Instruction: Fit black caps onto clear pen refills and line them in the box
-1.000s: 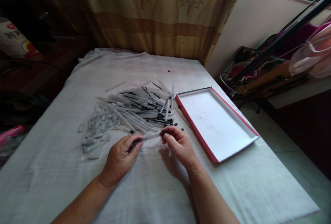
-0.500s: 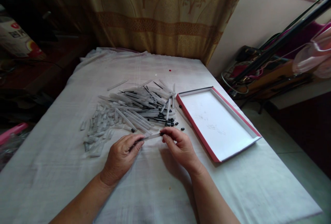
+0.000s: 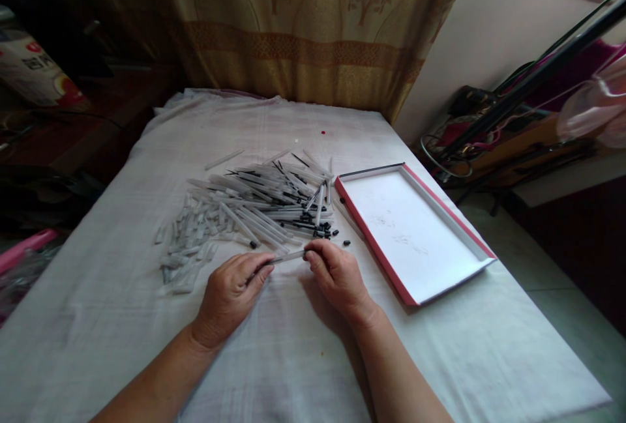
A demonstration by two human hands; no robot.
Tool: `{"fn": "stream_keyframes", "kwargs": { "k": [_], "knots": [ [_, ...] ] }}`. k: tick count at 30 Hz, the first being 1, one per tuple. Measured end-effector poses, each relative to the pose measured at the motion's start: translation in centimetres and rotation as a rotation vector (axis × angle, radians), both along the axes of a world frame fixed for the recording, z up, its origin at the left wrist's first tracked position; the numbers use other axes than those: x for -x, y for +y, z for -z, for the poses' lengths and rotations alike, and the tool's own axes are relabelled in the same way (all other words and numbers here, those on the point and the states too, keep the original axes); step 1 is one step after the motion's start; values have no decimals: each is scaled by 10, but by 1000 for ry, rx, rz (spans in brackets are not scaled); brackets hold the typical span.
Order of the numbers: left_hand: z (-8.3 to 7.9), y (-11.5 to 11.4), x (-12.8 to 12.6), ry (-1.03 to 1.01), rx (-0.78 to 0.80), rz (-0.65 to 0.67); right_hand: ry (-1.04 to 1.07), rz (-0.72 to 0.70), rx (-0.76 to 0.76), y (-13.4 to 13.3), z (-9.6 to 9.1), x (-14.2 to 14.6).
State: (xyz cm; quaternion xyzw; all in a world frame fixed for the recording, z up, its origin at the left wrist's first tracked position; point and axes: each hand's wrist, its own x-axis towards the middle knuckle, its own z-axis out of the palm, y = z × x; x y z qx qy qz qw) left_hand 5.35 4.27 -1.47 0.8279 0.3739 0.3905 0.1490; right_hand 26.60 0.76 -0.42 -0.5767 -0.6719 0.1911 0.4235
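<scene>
A slim translucent pen (image 3: pixel 288 257) spans the gap between my two hands, just above the cloth. My left hand (image 3: pixel 233 289) is closed around its left end, thumb and fingers pressed together. At the other end, the thumb and fingertips of my right hand (image 3: pixel 339 273) pinch the pen, where a small dark end piece is mostly covered. Beyond my hands lies a heap of translucent pen barrels and dark refills (image 3: pixel 264 198). Clear pen caps (image 3: pixel 190 247) are piled on its left. Small black plugs (image 3: pixel 320 231) lie along the heap's near right edge.
A shallow white box lid (image 3: pixel 405 234) with red sides lies right of the heap. A tiny red piece (image 3: pixel 323 132) is toward the back of the white tablecloth (image 3: pixel 274 358). A patterned curtain (image 3: pixel 313 32) hangs behind. A labelled tub (image 3: pixel 36 68) stands far left.
My right fingers have shifted slightly over the pen's end, covering more of the dark piece. My left hand keeps its hold. The whole view has moved slightly.
</scene>
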Motion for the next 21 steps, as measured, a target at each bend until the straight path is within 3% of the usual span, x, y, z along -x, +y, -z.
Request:
{"fn": "stream_keyframes", "kwargs": {
  "k": [10, 21],
  "knots": [
    [3, 1, 1, 19, -4, -4, -139, 18, -48, 1, 4, 0],
    [4, 0, 1, 43, 12, -5, 197, -39, 74, -2, 1, 1]
  ]
}}
